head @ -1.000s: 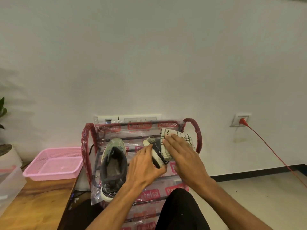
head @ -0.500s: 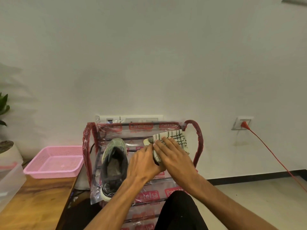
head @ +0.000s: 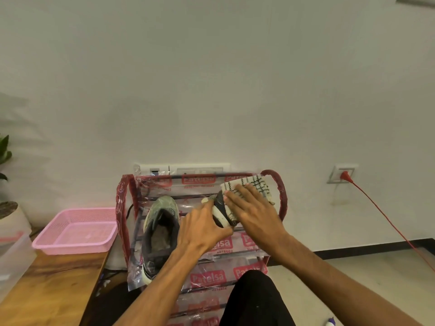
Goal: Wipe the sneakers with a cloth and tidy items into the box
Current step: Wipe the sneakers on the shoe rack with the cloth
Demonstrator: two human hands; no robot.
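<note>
Containers first: a pink mesh basket (head: 75, 231) sits on the wooden table (head: 47, 290) at left, its perforated floor showing. Just beside it, at the frame's left edge, there's a clear plastic box (head: 14, 255); we can't make out what it holds.

The shoe rack (head: 281, 196), wrapped in printed plastic film, carries 1 grey sneaker (head: 160, 231) on its top tier, opening up and toe toward the wall. The task's other shoe, the black sneaker (head: 220, 208) with its pale sole, is up over the same tier, to the right of the grey one.

The left hand (head: 202, 229) grips that black sneaker, fingers curled round the sole edge. The right hand (head: 254, 212) lies flat, fingers straight, pressing the checked cloth (head: 254, 187) onto the shoe's far side.

Now the edges. The rack stands tight between the table's edge and open tiled floor on the right. The cloth's far corner comes near the rack's red right-hand loop. A red cable (head: 388, 220) runs from the wall socket (head: 342, 174) down to the right, well apart from both hands. A switch panel (head: 183, 168) sits on the wall just behind the rack.

Hard to see: most of the black sneaker is hidden under the 2 hands and the cloth. A potted plant (head: 4, 156) is cut off at left. A small white and purple object (head: 330, 322) is clipped by the bottom edge, and we can't tell what it is.
</note>
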